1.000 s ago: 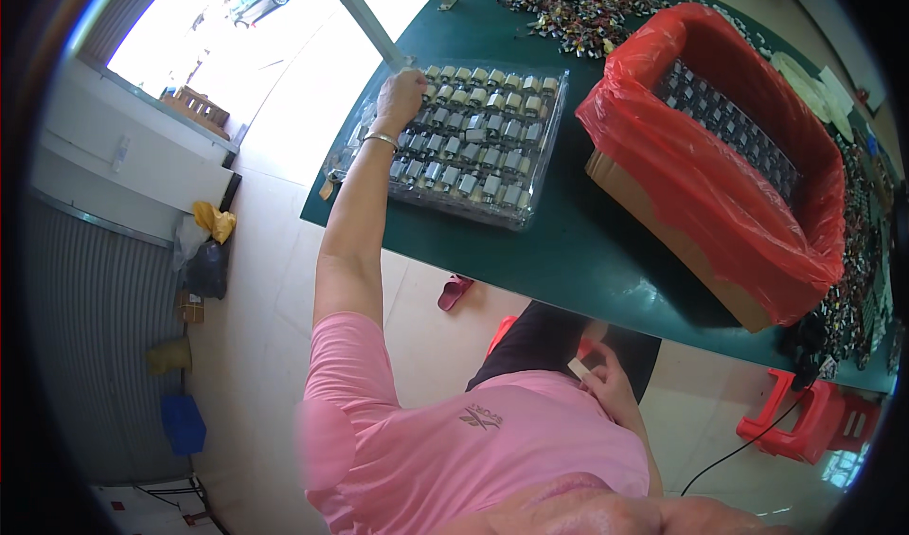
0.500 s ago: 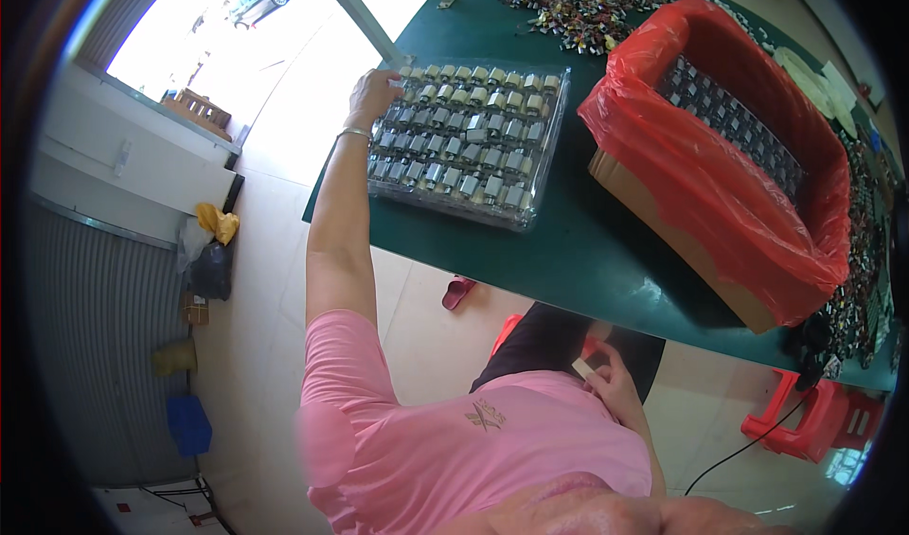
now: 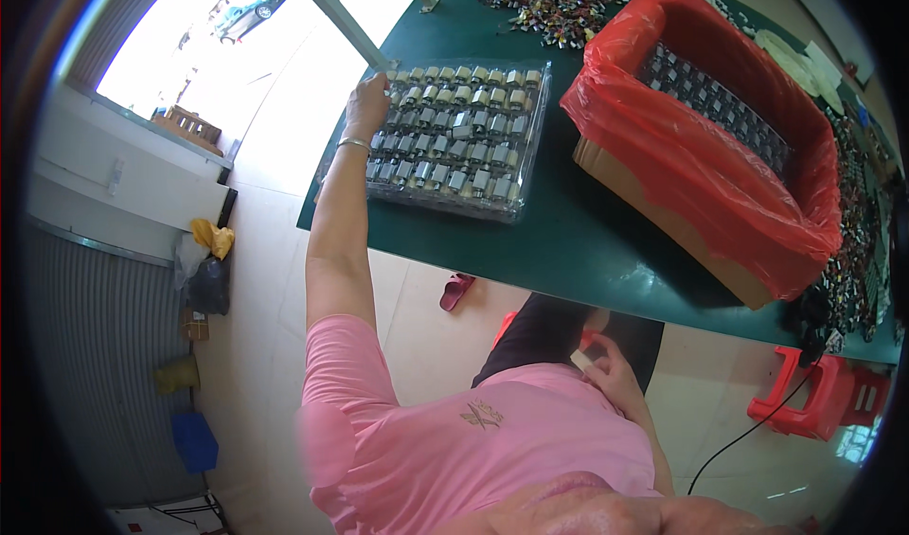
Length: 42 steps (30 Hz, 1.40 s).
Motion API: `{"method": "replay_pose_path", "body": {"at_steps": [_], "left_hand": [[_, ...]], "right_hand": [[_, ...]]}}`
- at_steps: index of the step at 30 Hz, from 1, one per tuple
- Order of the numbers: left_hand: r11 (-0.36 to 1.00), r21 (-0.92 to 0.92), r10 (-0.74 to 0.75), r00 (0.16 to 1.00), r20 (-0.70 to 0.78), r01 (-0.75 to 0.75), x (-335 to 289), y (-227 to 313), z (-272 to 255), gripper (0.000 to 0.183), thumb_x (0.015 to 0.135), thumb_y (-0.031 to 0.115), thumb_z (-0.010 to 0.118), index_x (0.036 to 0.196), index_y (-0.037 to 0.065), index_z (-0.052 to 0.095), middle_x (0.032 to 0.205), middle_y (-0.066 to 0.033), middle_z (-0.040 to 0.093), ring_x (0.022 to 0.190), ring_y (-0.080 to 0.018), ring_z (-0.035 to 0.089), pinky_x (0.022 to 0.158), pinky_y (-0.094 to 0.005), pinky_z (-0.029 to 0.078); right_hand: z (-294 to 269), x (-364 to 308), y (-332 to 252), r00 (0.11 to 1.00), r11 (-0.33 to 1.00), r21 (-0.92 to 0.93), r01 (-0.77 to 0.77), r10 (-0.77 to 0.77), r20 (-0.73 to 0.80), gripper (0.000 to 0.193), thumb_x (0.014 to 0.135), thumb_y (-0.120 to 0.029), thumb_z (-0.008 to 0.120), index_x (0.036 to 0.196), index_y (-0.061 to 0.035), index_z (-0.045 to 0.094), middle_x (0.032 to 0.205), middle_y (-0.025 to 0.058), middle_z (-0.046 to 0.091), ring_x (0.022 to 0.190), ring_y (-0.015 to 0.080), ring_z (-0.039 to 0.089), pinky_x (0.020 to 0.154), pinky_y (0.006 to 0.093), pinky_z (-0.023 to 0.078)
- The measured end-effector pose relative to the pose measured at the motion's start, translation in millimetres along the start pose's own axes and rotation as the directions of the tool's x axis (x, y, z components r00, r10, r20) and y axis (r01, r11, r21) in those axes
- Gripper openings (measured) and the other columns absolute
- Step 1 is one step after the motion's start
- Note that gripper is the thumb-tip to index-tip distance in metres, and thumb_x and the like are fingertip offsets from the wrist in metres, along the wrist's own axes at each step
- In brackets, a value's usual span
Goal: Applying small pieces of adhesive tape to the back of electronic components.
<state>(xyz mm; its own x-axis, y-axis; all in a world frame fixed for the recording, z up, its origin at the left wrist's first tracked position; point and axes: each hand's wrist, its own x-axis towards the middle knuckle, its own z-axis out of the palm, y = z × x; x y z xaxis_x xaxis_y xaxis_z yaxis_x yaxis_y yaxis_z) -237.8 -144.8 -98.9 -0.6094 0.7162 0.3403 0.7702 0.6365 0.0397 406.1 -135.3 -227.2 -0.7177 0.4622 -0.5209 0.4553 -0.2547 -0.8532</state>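
Note:
A clear plastic tray (image 3: 379, 194) lies on the green table, filled with rows of small silver, block-shaped parts with cream ends (image 3: 445, 147) that look like little motors. My left hand (image 3: 367, 104) reaches to the tray's far left corner, its fingers curled together at the end of the top rows. Whatever its fingertips pinch is hidden behind the hand. Down at my lap, below the table edge, my right hand (image 3: 611, 372) is closed around a small pale, block-shaped piece (image 3: 582, 360).
A cardboard box (image 3: 653, 237) lined with a red plastic bag (image 3: 701, 189) stands right of the tray, with another filled tray (image 3: 720, 109) inside. Loose small parts are heaped at the back (image 3: 559, 0) and far right. A metal post (image 3: 336, 14) rises beside the tray's far left corner.
The whole view has shifted slightly, so the table and box appear further left. My left hand stays at the tray's far left corner; my right hand keeps its pale piece at my lap.

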Motion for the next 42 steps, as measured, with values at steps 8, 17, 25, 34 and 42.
{"method": "replay_pose_path", "body": {"at_steps": [8,17,25,34,42], "left_hand": [[-0.016,-0.999,-0.587,0.809,0.039,0.037,-44.0,9.6,-55.7,0.03,0.089,0.014,0.073,0.112,-0.003,0.065,0.085,-0.009,0.068,0.074,-0.0196,0.062,0.07,-0.0288,0.054],[-0.744,-0.636,-0.193,0.848,0.494,0.202,-339.6,95.2,-68.2,0.012,0.1,0.013,0.054,0.108,0.004,0.056,0.101,-0.011,0.059,0.088,-0.0213,0.057,0.07,-0.0264,0.049],[-0.504,-0.658,-0.138,0.699,0.701,0.56,-453.1,233.0,-40.0,0.009,0.097,0.01,0.059,0.099,0.002,0.062,0.07,-0.0012,0.051,0.059,-0.0091,0.046,0.051,-0.0222,0.034],[-0.168,-0.757,-0.212,0.727,0.653,0.631,-494.3,251.2,-32.6,0.021,0.098,0.02,0.065,0.09,0.001,0.069,0.059,0.0052,0.05,0.051,-0.0008,0.041,0.045,-0.0182,0.031],[-0.181,-0.728,-0.181,0.706,0.685,0.661,-508.8,212.5,-17.1,0.023,0.1,0.021,0.062,0.093,0.0,0.069,0.064,0.0018,0.055,0.057,-0.0045,0.048,0.051,-0.0201,0.037]], "right_hand": [[-3.8,-4.6,9.0,0.998,0.997,-0.036,0.064,-0.063,0.028,0.064,0.09,-0.005,0.064,0.148,-0.009,0.037,0.076,0.0074,0.066,0.069,0.0126,0.063,0.07,0.0269,0.05],[-12.1,14.4,18.2,0.956,0.99,0.013,0.139,-0.138,0.258,0.065,0.09,-0.007,0.065,0.149,-0.0075,0.037,0.074,0.0027,0.061,0.062,0.0094,0.057,0.062,0.0254,0.047],[-1.6,16.7,-25.1,0.879,0.971,0.055,0.233,-0.234,0.416,0.06,0.095,-0.007,0.064,0.148,-0.0076,0.035,0.083,0.0039,0.06,0.072,0.0086,0.057,0.065,0.0225,0.047],[38.1,-2.0,-12.2,0.876,0.966,0.009,0.257,-0.237,0.42,0.059,0.097,-0.012,0.063,0.148,-0.0083,0.034,0.085,0.0035,0.061,0.074,0.0074,0.055,0.066,0.0222,0.045],[77.5,0.9,-8.9,0.926,0.974,0.021,0.227,-0.223,0.305,0.06,0.093,-0.006,0.064,0.147,-0.0093,0.039,0.077,0.001,0.056,0.067,0.0076,0.05,0.066,0.0233,0.043]]}}
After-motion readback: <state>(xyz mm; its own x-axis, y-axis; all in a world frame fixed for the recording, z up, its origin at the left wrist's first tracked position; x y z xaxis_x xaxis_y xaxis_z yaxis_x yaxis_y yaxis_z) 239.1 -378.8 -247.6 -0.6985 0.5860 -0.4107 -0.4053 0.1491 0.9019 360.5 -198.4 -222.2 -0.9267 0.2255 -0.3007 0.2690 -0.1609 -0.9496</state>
